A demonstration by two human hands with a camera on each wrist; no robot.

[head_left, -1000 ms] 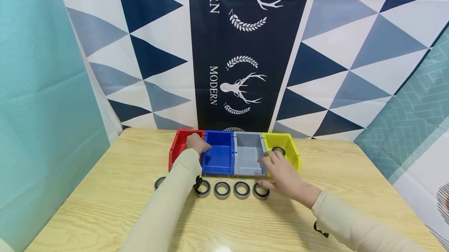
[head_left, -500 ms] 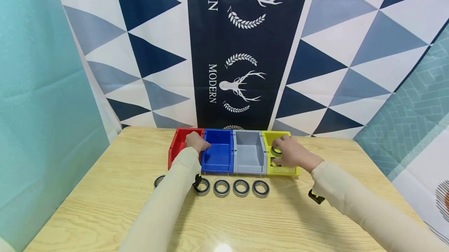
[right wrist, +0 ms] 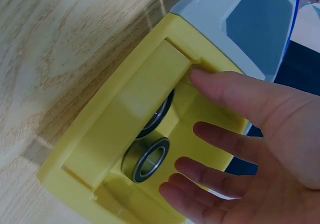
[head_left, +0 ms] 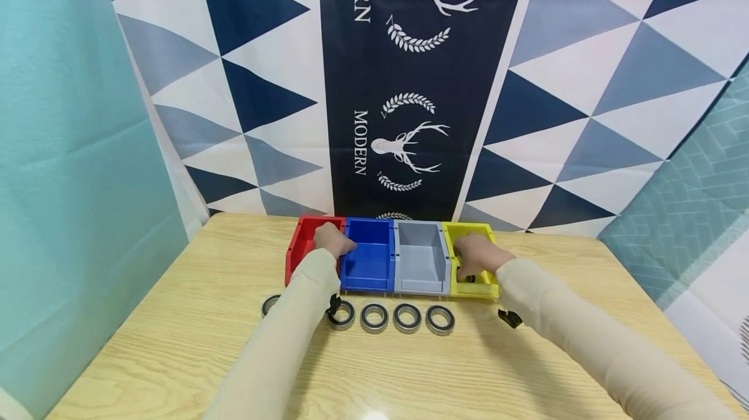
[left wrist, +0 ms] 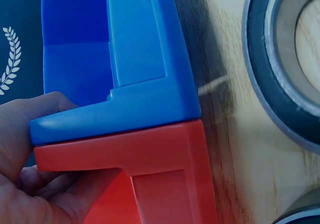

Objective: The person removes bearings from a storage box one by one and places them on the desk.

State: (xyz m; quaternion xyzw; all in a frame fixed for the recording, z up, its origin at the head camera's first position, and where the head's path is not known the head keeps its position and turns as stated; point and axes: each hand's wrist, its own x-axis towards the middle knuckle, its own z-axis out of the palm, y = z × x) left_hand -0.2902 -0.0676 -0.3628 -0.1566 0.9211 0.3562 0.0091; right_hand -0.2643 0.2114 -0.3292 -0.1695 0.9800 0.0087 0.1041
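My left hand (head_left: 331,239) pinches the adjoining side walls of the red bin (left wrist: 120,146) and the blue bin (left wrist: 150,101). In the left wrist view its thumb lies on the blue side, the fingers inside the red one. My right hand (head_left: 478,253) is in the yellow bin (head_left: 476,290) at the right end. Seen from the right wrist, its fingers are spread and hold nothing, with the thumb near the wall beside the grey bin (right wrist: 225,14). Two ball bearings lie in the yellow bin: one bearing (right wrist: 135,163) tilted in front, another bearing (right wrist: 166,106) partly behind the front lip.
The bins stand side by side near the back of the wooden table (head_left: 374,368). Several bearings lie in a row before them, among them a bearing (head_left: 440,331) at the right end and a bearing (head_left: 267,305) partly hidden by the left sleeve. A patterned cloth (head_left: 269,95) hangs behind.
My right hand has moved from over the grey and yellow bins' front edges to inside the yellow bin. My left hand has stayed at the red and blue walls.
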